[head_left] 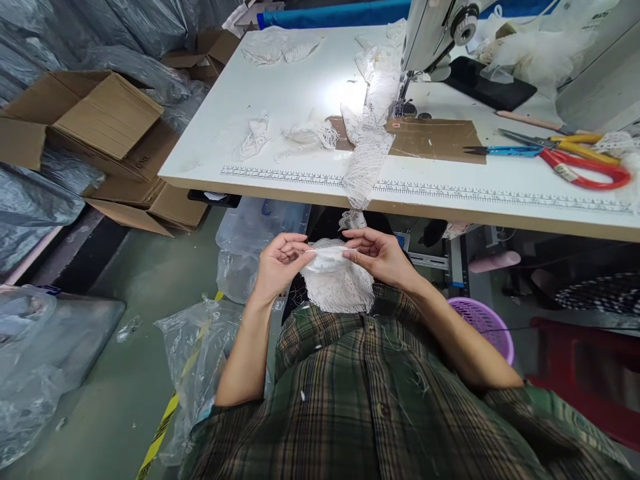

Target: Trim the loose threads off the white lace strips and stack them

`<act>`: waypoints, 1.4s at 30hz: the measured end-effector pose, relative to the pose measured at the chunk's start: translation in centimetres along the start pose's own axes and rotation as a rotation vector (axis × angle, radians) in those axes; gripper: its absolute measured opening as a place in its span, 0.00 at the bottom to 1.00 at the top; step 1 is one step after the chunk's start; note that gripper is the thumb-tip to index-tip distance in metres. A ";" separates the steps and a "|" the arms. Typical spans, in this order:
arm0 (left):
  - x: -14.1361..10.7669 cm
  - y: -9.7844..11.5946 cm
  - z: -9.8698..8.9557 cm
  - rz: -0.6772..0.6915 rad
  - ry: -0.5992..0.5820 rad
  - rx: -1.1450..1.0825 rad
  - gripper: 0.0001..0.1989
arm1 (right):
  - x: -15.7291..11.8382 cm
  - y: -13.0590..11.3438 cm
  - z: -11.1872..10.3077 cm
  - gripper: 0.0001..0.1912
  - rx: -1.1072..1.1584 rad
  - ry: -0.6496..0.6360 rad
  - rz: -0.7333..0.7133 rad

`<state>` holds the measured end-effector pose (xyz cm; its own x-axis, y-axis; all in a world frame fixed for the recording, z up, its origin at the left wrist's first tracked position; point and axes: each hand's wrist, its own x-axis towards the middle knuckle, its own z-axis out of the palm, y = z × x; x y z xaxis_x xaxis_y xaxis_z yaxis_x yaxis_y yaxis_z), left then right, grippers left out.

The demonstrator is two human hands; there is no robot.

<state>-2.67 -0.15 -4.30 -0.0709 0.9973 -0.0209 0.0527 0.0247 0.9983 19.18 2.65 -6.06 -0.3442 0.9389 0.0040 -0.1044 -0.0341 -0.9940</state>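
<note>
A piece of white lace fabric (340, 287) hangs over my lap, below the table's front edge. My left hand (285, 260) pinches its upper edge on the left, thumb against fingers. On the right, my right hand (375, 257) pinches the same edge, so the top is stretched between both hands. Behind my hands, a long strip of white lace (367, 170) drapes down over the table edge from beside the sewing machine's needle (400, 107).
On the white table (200, 143) lie more lace pieces (310, 133), a brown cardboard strip (435, 140), red-handled scissors (585, 170) and a black phone-like slab (487, 83). Cardboard boxes (100, 113) stand at left. A purple basket (485, 327) sits on the floor at right.
</note>
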 end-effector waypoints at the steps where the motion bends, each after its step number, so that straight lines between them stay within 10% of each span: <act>1: -0.1 0.0 0.0 0.009 0.002 0.010 0.19 | 0.0 0.1 0.0 0.25 0.004 0.008 0.005; 42: 0.1 -1.4 -0.5 -0.095 -0.017 -0.134 0.24 | 0.1 1.4 0.6 0.19 -0.048 0.071 -0.061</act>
<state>-3.21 -0.14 -5.72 -0.0523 0.9919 -0.1157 -0.0866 0.1109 0.9901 18.45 2.46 -7.40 -0.2717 0.9606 0.0583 -0.0780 0.0384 -0.9962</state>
